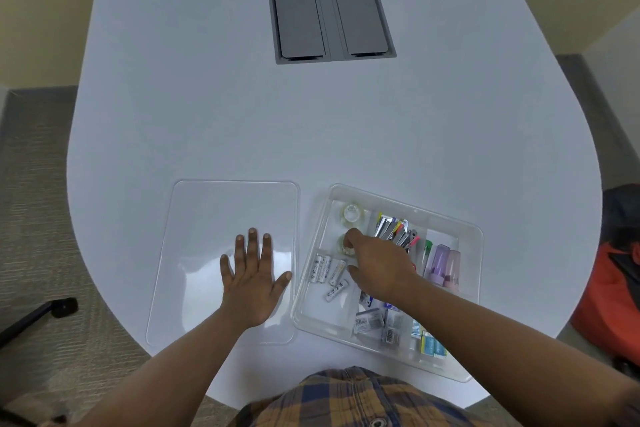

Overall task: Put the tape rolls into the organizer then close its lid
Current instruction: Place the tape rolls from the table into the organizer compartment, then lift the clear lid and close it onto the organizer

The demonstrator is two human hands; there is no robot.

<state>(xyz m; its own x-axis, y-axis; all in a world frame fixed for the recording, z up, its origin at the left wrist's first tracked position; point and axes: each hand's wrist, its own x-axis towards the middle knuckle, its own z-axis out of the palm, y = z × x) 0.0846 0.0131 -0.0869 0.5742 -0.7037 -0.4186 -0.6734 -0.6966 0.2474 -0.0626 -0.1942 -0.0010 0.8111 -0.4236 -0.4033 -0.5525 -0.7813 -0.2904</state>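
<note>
Left hand (252,282) flat and spread, palm down on the clear lid (207,218), pinching nothing. Just right of the lid, the open organizer (471,232), long axis angled near-right. Right hand (375,265) inside it, fingertips on a tape roll (346,246) in the far-left compartment; gripping or letting go, cannot tell. Farther in the same compartment, second tape roll (352,212). Lid nearer the left hand for closing.

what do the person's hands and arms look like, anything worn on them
Both the left hand and right hand are bare: no gloves, rings or watch visible. Forearms are uncovered, no sleeves reaching them. A blue and tan plaid shirt shows at the bottom.
</note>
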